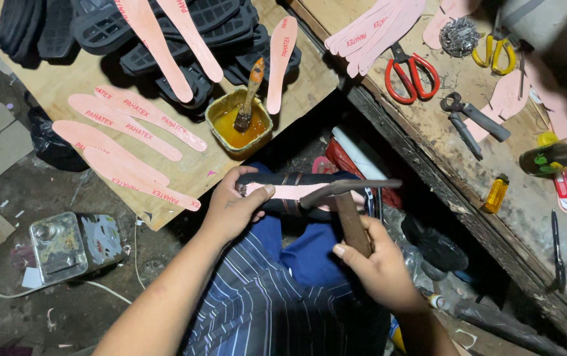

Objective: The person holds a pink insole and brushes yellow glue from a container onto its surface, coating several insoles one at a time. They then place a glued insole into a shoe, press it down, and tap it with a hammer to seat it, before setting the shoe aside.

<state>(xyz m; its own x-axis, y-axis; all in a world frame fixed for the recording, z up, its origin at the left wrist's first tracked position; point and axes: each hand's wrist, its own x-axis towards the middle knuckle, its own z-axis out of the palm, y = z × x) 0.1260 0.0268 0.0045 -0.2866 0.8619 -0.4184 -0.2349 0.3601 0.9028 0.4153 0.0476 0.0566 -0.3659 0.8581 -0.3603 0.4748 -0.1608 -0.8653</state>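
From the head view: my left hand [230, 207] grips the black sole [283, 191] on my lap, thumb pressed on its pink insole strip [296, 192], long axis running left to right below the glue tin [238, 122]. My right hand [379, 264] is closed around the hammer [349, 198], whose head lies across the sole's right end, handle pointing back toward me.

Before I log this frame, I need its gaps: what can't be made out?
Head view only:
- Black sole: its underside is hidden, the left hand and pink insole strip cover the top.
- Hammer: the handle end is hidden by the right hand.
- Black sole pile: cut off by the top edge.
- Bench right end: dark, small items unclear.
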